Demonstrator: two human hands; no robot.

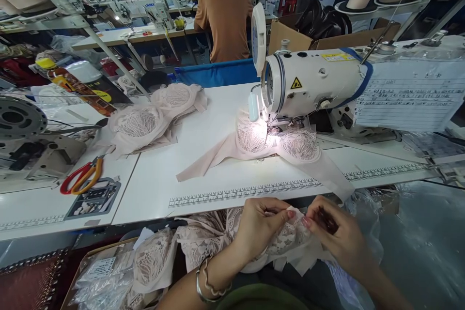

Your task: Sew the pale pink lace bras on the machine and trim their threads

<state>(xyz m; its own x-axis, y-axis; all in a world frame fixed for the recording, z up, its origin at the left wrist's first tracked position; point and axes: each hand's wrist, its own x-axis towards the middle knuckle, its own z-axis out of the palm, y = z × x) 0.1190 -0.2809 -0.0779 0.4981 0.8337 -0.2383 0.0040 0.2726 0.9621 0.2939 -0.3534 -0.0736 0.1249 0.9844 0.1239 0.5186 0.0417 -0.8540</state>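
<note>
Left hand (259, 225): pinching pale lace bra (288, 238), lower centre
Right hand (336, 232): pinching the same bra
Sewing machine (312, 77): upper right

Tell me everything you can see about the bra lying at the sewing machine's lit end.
The bra is pale pink, with two patterned, lace-like cups and a plain, smooth-looking band tapering out on each side. It lies spread on the white table, its middle at the sewing machine; whether the needle is in it, I can't tell. Light glares on the left-side cup in the picture. The right-side band crosses the printed ruler to the table's front edge. Neither hand appears to touch it.
</note>
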